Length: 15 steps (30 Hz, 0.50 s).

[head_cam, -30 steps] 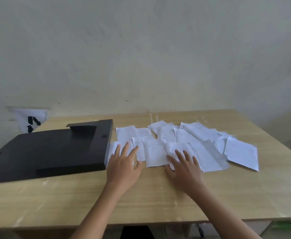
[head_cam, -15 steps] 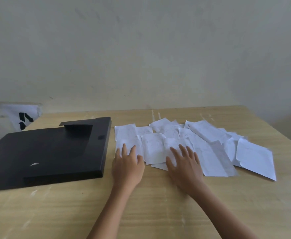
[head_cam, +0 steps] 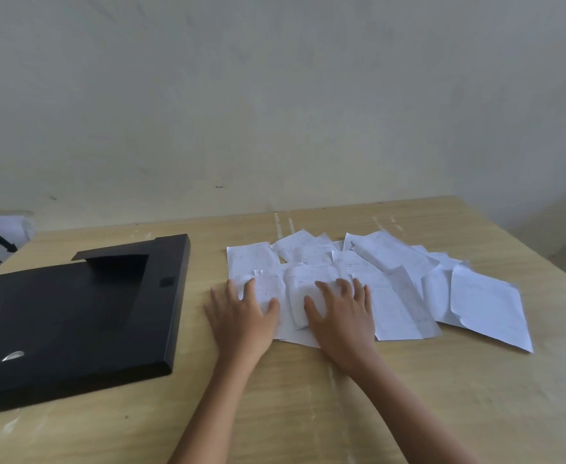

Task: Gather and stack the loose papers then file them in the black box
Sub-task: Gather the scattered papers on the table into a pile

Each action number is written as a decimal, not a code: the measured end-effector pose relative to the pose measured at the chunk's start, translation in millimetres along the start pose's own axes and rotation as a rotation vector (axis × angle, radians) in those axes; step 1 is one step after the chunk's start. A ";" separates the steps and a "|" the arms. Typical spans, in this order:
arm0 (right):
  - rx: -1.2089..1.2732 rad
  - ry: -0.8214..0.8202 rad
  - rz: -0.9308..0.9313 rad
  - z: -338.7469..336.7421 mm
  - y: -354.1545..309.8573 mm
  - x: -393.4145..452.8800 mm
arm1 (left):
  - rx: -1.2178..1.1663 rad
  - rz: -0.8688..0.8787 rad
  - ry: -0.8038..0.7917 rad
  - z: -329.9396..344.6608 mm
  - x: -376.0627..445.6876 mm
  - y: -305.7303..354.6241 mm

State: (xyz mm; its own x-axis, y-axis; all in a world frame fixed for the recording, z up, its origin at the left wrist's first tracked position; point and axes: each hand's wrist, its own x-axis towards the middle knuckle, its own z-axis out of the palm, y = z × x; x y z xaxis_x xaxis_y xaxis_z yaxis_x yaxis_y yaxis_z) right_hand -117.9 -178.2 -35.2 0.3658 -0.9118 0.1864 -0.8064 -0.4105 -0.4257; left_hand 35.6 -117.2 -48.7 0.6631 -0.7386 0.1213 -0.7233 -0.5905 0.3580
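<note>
Two hands lie flat and open on the loose papers (head_cam: 388, 279), fingers spread, gripping nothing. The left hand (head_cam: 241, 316) presses the left edge of the white sheets; the right hand (head_cam: 340, 316) rests just beside it. The papers overlap across the middle and right of the table (head_cam: 308, 413). The black box (head_cam: 70, 319) sits closed at the left, near the left hand but apart.
</note>
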 end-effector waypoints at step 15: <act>0.147 0.090 0.033 1.1 16.9 32.9 | -0.115 -0.041 0.029 5.7 33.7 10.8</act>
State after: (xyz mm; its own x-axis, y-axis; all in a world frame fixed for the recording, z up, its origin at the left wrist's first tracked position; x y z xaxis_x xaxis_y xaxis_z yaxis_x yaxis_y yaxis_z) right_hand -119.0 -215.2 -37.2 0.2920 -0.9242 0.2462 -0.7383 -0.3815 -0.5562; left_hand 49.0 -150.3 -46.0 0.6984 -0.7036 0.1308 -0.6694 -0.5776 0.4672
